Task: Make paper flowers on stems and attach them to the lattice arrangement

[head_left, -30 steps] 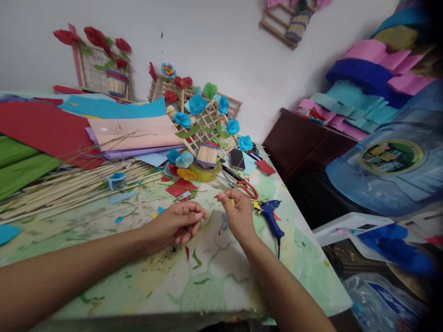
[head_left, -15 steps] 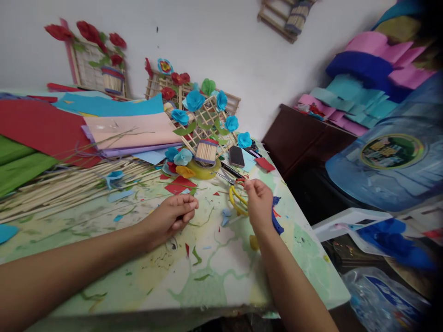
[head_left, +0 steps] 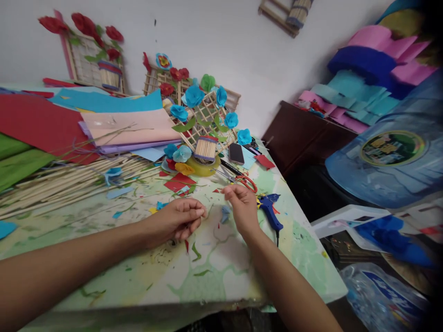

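Note:
My left hand is curled above the table with thumb and fingers pressed together. What it pinches, if anything, is too small to make out. Small blue and yellow pieces show just behind it; I cannot tell whether it holds them. To its right, my right hand makes a pinch, its fingertips hiding whatever is in them. Red-handled scissors lie beyond that hand. A blue glue gun rests on its right, with a bit of yellow beside it. Between the hands lies a crumpled light-blue scrap.
A lattice with blue paper flowers and a small stick basket stands behind. Thin sticks and coloured paper sheets lie left. A phone is at the back; a large water bottle stands right of the table.
My right hand has moved left and away from the scissors, uncovering their red handles and the glue gun. The yellow loop beside it no longer shows there. My left hand has shifted slightly right.

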The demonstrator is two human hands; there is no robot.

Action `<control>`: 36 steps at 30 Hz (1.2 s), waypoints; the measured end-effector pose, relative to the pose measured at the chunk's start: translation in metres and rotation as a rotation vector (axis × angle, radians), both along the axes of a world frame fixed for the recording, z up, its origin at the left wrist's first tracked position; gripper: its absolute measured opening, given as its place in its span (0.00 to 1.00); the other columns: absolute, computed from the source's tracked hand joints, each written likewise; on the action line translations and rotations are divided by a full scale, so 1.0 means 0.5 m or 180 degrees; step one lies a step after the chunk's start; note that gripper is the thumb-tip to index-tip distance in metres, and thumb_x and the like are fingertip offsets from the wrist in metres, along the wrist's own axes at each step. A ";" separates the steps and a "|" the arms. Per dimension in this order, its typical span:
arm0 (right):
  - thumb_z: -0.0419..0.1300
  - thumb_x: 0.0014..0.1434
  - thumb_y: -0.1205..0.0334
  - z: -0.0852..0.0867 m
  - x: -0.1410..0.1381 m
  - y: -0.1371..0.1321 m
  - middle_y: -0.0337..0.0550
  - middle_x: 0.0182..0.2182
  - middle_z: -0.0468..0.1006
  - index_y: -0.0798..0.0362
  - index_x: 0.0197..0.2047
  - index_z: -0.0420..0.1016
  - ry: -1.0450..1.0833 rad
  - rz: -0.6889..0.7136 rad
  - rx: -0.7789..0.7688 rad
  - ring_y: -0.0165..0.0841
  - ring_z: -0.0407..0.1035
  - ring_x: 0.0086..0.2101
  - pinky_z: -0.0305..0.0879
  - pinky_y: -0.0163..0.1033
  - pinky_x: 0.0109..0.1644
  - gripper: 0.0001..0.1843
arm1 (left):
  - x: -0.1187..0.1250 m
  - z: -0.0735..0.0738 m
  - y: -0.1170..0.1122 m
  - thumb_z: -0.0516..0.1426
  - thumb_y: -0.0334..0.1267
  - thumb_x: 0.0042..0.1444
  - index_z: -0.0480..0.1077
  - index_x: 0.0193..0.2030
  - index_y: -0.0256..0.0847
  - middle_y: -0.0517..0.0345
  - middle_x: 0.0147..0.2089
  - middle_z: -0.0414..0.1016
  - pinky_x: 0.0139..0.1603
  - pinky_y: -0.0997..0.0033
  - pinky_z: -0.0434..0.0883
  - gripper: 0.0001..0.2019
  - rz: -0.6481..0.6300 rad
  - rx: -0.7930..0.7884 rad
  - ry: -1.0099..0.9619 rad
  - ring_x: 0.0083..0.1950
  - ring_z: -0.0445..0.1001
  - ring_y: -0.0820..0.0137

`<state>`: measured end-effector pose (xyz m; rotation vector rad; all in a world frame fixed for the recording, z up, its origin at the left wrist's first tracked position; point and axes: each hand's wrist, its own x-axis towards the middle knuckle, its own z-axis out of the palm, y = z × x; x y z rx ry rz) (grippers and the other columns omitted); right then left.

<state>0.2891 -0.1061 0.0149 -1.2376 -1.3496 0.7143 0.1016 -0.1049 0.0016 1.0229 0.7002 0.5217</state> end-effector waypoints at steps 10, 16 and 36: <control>0.59 0.56 0.48 -0.012 0.037 0.022 0.33 0.20 0.61 0.54 0.25 0.71 0.0483 -0.0404 0.0143 0.27 0.54 0.23 0.51 0.33 0.28 0.18 | -0.003 -0.003 0.001 0.59 0.40 0.54 0.67 0.32 0.37 0.64 0.19 0.69 0.11 0.86 0.54 0.08 -0.0054 -0.0015 -0.0068 0.12 0.61 0.82; 0.58 0.57 0.46 -0.026 0.029 0.022 0.37 0.23 0.67 0.53 0.25 0.70 0.0485 -0.0393 0.0201 0.29 0.60 0.26 0.57 0.34 0.32 0.19 | -0.007 -0.004 0.001 0.59 0.39 0.54 0.69 0.33 0.37 0.62 0.19 0.70 0.11 0.85 0.55 0.07 -0.0077 -0.0086 -0.0130 0.13 0.62 0.81; 0.58 0.54 0.52 -0.017 -0.013 -0.002 0.35 0.20 0.67 0.53 0.22 0.69 0.0608 -0.0264 -0.0013 0.29 0.62 0.26 0.60 0.35 0.35 0.15 | -0.003 -0.011 0.003 0.59 0.40 0.53 0.68 0.32 0.37 0.65 0.16 0.67 0.12 0.86 0.52 0.08 0.0248 0.0051 0.0059 0.13 0.57 0.83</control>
